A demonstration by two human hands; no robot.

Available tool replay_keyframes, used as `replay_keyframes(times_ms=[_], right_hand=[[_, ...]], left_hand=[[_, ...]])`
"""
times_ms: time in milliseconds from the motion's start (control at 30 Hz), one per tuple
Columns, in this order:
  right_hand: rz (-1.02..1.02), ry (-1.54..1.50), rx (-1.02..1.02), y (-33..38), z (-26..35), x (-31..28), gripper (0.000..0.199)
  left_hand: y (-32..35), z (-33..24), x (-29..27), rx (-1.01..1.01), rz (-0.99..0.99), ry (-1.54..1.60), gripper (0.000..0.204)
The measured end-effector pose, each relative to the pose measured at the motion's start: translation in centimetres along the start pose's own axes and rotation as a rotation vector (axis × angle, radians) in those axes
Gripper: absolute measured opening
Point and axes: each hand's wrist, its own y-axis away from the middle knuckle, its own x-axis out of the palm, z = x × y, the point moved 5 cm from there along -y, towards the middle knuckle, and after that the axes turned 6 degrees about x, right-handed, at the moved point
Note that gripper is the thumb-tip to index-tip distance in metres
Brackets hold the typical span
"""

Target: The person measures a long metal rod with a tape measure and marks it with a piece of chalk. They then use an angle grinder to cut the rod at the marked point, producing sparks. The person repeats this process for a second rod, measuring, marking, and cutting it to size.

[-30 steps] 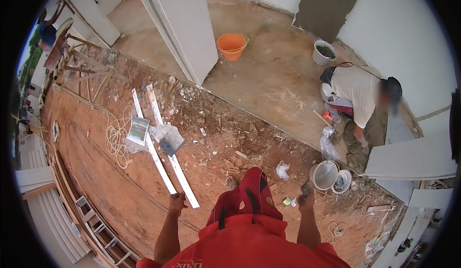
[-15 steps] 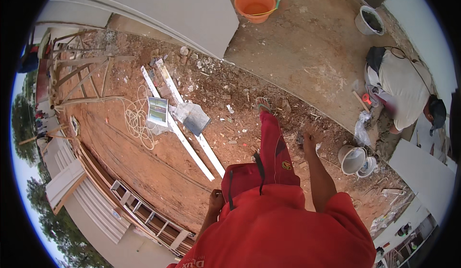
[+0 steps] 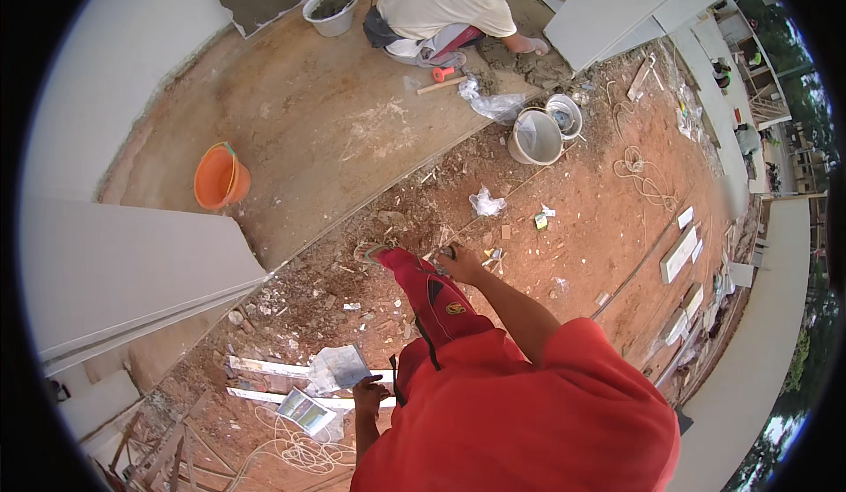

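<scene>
My right hand (image 3: 460, 264) is in front of my red trousers (image 3: 445, 311), its fingers curled round something small and dark that I cannot make out. My left hand (image 3: 370, 394) hangs at my left side, fingers loosely bent and apart, with nothing visible in it. Near it, white boards (image 3: 269, 366) lie on the ground. A grey sheet-like piece (image 3: 339, 369) and a printed, picture-covered panel (image 3: 305, 411) rest across them. One sandalled foot (image 3: 370, 252) stands on rubble by the slab's edge.
On the concrete slab (image 3: 308, 148) are an orange bucket (image 3: 220, 179), a mortar-filled bucket (image 3: 330, 12), a wooden-handled tool (image 3: 441, 85) and a crouching co-worker (image 3: 445, 7), hand on wet mortar. Two pails (image 3: 535, 137) stand at its edge. Coiled rope (image 3: 300, 448) lies lower left.
My view has swung to the right, so the slab, buckets and co-worker now appear further left. My right hand has come up in front of my trousers; my left hand's fingers have loosened.
</scene>
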Motion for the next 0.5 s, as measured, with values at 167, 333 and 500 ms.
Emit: replay_keyframes(times_ms=[167, 333, 500], right_hand=[[-0.355, -0.537, 0.627, 15.8, -26.9, -8.5, 0.049], [-0.614, -0.569, 1.028, 35.0, -45.7, -8.5, 0.042], [-0.44, -0.632, 1.154, 46.3, -48.3, -2.3, 0.043]], left_hand=[[-3.3, 3.1, -3.5, 0.001, 0.107, -0.213, 0.038], [-2.4, 5.0, -1.8, -0.251, 0.171, -0.447, 0.041], [-1.6, 2.8, 7.6, -0.096, 0.549, -1.149, 0.04]])
